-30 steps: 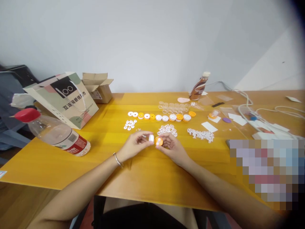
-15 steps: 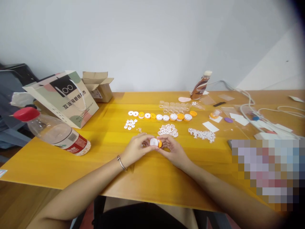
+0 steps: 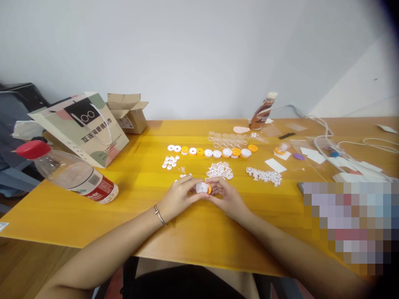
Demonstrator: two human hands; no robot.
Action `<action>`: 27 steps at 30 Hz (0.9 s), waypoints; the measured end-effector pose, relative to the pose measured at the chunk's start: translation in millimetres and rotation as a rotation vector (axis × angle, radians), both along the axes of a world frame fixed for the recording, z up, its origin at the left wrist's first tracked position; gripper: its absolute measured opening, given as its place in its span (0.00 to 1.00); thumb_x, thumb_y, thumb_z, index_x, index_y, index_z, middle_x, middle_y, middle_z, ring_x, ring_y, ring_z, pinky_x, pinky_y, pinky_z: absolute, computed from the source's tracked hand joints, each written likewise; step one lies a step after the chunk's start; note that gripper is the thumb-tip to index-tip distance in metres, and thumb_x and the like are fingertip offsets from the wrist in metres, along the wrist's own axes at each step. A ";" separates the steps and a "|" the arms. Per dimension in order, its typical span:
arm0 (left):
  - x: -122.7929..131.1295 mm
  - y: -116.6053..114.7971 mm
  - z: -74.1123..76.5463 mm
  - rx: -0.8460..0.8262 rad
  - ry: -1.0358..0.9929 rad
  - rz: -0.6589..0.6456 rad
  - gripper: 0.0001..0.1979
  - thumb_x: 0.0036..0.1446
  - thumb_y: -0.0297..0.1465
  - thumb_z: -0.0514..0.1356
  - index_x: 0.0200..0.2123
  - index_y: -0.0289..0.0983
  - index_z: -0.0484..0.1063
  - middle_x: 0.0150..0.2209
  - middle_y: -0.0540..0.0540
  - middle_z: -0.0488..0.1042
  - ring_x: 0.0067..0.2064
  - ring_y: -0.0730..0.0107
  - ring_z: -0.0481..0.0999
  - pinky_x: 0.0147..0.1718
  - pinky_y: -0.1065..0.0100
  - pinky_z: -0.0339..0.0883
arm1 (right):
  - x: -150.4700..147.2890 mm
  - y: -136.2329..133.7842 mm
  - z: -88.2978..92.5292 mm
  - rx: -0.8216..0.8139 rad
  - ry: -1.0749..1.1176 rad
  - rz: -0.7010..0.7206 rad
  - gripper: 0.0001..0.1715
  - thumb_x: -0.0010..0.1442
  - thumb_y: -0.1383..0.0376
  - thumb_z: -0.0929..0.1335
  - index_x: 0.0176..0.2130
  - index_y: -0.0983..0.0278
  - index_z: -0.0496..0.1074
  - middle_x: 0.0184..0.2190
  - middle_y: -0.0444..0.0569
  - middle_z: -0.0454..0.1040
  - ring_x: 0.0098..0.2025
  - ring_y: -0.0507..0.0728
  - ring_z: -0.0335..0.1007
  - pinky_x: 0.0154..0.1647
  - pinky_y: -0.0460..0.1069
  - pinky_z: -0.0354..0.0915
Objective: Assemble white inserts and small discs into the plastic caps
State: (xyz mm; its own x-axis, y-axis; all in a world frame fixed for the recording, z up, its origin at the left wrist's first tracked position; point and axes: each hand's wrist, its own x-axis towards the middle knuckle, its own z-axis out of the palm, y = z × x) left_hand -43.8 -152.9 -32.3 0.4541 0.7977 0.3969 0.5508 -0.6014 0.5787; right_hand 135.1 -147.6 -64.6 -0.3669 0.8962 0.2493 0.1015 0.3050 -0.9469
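Observation:
Between both hands is a small round white and orange plastic piece [image 3: 202, 188], its white face with a central hole turned toward me. My left hand [image 3: 180, 194] grips its left side with thumb and fingers. My right hand [image 3: 229, 198] pinches it from the right, over the orange part. Just beyond my hands lie a heap of white gear-like pieces [image 3: 220, 170] and, to the left, small white discs [image 3: 170, 162]. A row of white and orange round pieces [image 3: 217, 153] runs behind them, with clear plastic cups [image 3: 229, 139] farther back.
A large red-capped bottle [image 3: 90, 182] leans at the left, before a paper bag [image 3: 99, 133] and an open cardboard box [image 3: 127, 116]. White lattice pieces [image 3: 264, 176] lie right of my hands. A brown drink bottle [image 3: 262, 112] and white cables [image 3: 324, 133] are at the back right.
The held piece has turned slightly, and the hole in its white face now shows more clearly. My left hand has shifted a little, uncovering small white bits behind it.

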 end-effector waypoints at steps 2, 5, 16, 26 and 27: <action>0.2 -0.3 -0.1 0.015 0.006 0.001 0.18 0.51 0.39 0.57 0.42 0.35 0.67 0.31 0.47 0.67 0.32 0.74 0.66 0.33 0.70 0.65 | 0.0 -0.4 0.1 -0.009 0.007 0.001 0.17 0.49 0.63 0.68 0.39 0.60 0.62 0.31 0.45 0.70 0.34 0.52 0.68 0.35 0.49 0.66; 0.3 -1.2 0.5 0.064 0.026 -0.013 0.18 0.51 0.39 0.56 0.43 0.35 0.66 0.32 0.47 0.67 0.33 0.73 0.67 0.34 0.70 0.65 | 0.0 -0.6 0.7 -0.023 0.007 -0.002 0.16 0.48 0.63 0.68 0.39 0.60 0.62 0.31 0.45 0.70 0.34 0.52 0.68 0.35 0.49 0.66; -1.9 -0.6 6.9 0.025 -0.037 -0.022 0.17 0.52 0.37 0.56 0.44 0.36 0.66 0.33 0.47 0.68 0.33 0.74 0.68 0.34 0.70 0.65 | -0.8 -1.0 6.0 -0.061 0.030 -0.056 0.17 0.47 0.64 0.69 0.38 0.61 0.63 0.29 0.45 0.70 0.32 0.51 0.68 0.34 0.49 0.66; 2.5 -4.6 4.0 0.035 0.011 -0.010 0.17 0.52 0.39 0.55 0.42 0.35 0.66 0.32 0.47 0.67 0.33 0.74 0.67 0.34 0.70 0.65 | 0.8 -1.8 2.4 -0.019 -0.008 0.006 0.16 0.49 0.64 0.68 0.39 0.60 0.64 0.32 0.46 0.72 0.34 0.52 0.69 0.37 0.50 0.67; 2.6 -4.5 3.2 0.034 0.007 -0.009 0.17 0.52 0.39 0.56 0.42 0.35 0.67 0.32 0.47 0.67 0.33 0.74 0.67 0.34 0.70 0.65 | 0.8 -1.9 2.6 -0.022 -0.006 0.009 0.16 0.49 0.64 0.68 0.39 0.60 0.64 0.32 0.46 0.72 0.34 0.52 0.69 0.37 0.50 0.67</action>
State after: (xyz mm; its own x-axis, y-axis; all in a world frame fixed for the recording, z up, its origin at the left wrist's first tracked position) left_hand -41.2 -157.4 -29.1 0.4641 0.7796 0.4205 0.5488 -0.6257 0.5544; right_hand 135.9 -149.5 -62.0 -0.3760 0.8981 0.2280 0.1042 0.2854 -0.9527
